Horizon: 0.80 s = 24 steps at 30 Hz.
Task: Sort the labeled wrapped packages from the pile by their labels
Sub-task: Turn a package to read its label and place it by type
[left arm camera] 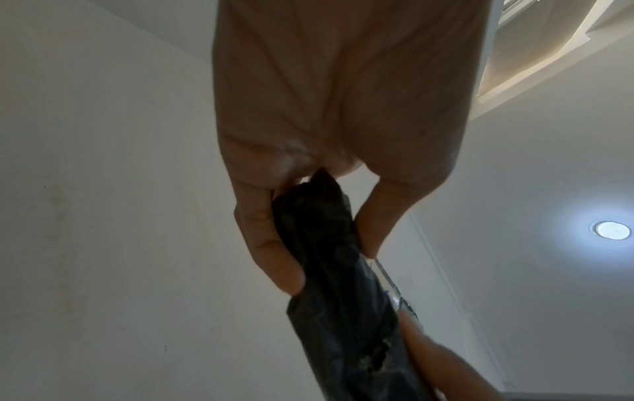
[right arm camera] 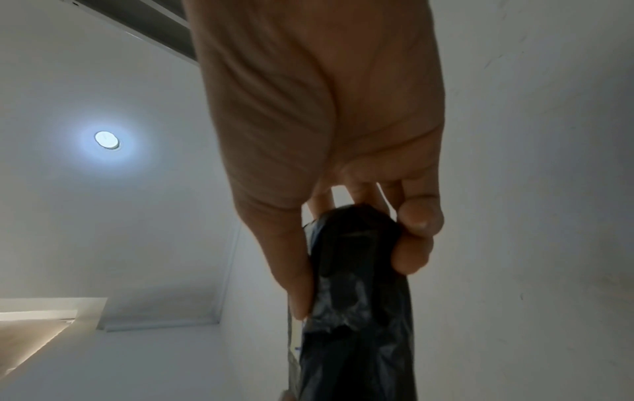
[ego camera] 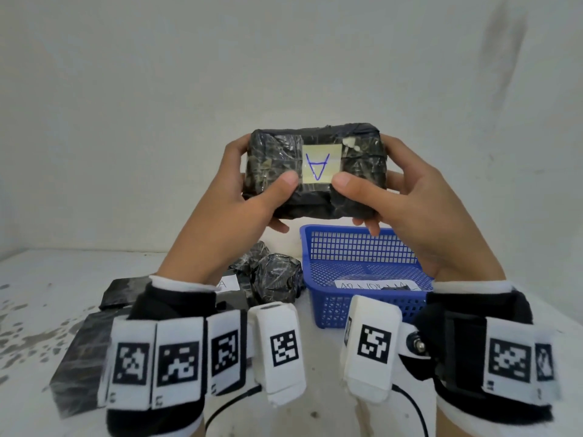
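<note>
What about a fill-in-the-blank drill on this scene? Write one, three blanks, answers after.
1. The black wrapped package is held up by ____ hands.
2. The letter on its label, seen upside down, is ____.
3. The basket on the table below the right hand is ____ in colour.

Missing words: both; A; blue

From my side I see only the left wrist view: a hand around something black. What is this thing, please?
Observer: A black wrapped package, held up by the left hand and the right hand.
Operator: Does it have a label?
Observer: Yes, a pale label with a blue letter A, upside down.
Operator: What lies below it?
Observer: A blue basket with a paper sign inside; more black packages lie to its left.
</note>
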Each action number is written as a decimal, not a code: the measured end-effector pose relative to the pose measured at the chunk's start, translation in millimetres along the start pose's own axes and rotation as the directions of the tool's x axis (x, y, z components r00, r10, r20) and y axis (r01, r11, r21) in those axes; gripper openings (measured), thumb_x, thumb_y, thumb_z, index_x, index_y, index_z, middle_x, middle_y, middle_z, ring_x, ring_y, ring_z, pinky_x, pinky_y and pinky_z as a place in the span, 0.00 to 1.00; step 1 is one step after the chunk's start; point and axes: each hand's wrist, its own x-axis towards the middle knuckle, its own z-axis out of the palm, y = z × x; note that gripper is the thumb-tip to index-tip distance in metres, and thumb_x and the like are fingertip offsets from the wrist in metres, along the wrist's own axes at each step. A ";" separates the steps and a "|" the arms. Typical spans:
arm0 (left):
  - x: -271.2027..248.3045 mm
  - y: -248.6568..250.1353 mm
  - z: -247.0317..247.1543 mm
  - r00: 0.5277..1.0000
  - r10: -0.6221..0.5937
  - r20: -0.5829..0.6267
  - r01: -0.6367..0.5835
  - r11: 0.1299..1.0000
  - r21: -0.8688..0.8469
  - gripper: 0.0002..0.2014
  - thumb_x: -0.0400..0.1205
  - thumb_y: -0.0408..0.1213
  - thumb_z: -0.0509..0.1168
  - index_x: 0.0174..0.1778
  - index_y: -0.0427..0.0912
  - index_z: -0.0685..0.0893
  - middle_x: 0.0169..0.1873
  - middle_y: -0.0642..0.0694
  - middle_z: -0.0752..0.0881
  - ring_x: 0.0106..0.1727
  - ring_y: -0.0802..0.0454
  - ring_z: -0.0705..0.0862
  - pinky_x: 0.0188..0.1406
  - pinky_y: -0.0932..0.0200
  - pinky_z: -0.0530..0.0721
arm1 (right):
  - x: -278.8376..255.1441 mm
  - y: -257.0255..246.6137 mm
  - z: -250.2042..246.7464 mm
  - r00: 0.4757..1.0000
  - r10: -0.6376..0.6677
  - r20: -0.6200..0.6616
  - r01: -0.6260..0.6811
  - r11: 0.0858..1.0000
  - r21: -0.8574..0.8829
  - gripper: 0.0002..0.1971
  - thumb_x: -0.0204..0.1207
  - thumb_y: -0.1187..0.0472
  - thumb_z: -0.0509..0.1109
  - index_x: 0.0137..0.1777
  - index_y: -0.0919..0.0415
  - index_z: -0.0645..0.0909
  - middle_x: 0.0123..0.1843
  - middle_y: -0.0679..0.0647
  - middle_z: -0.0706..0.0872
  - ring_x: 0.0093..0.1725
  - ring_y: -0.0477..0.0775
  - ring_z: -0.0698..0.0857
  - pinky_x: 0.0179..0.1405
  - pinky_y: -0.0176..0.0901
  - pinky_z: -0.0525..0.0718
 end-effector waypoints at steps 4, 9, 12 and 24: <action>0.0 0.3 0.7 1.000 0.015 0.010 -0.015 0.999 0.038 0.22 0.83 0.37 0.66 0.70 0.56 0.66 0.43 0.50 0.89 0.38 0.46 0.85 0.39 0.49 0.85 | -0.4 -1.3 1.7 1.000 0.005 -0.015 -0.005 1.000 0.016 0.25 0.71 0.52 0.81 0.68 0.44 0.81 0.50 0.51 0.93 0.29 0.42 0.85 0.25 0.31 0.79; -2.0 2.6 3.9 0.998 0.060 0.021 -0.062 0.995 0.082 0.25 0.81 0.39 0.68 0.68 0.57 0.63 0.38 0.57 0.86 0.26 0.58 0.79 0.28 0.66 0.81 | -1.1 -4.2 4.5 0.999 -0.018 -0.028 0.018 1.000 -0.008 0.27 0.67 0.52 0.83 0.66 0.45 0.81 0.48 0.47 0.92 0.29 0.36 0.83 0.27 0.25 0.77; -1.7 3.4 6.7 0.997 0.079 0.007 -0.080 0.995 0.064 0.24 0.82 0.40 0.68 0.69 0.55 0.63 0.41 0.54 0.87 0.31 0.58 0.81 0.28 0.61 0.81 | -0.7 -4.2 6.8 0.998 -0.032 -0.056 0.030 0.999 -0.024 0.24 0.67 0.48 0.84 0.63 0.43 0.82 0.44 0.42 0.91 0.32 0.35 0.83 0.28 0.25 0.77; 0.4 4.3 3.7 0.998 0.050 -0.031 -0.049 0.999 0.004 0.10 0.87 0.40 0.59 0.63 0.53 0.68 0.43 0.47 0.89 0.39 0.49 0.86 0.35 0.48 0.84 | -3.6 -7.0 0.1 0.999 -0.031 -0.007 0.031 0.999 -0.026 0.23 0.71 0.43 0.74 0.66 0.41 0.83 0.50 0.54 0.93 0.38 0.53 0.91 0.32 0.44 0.86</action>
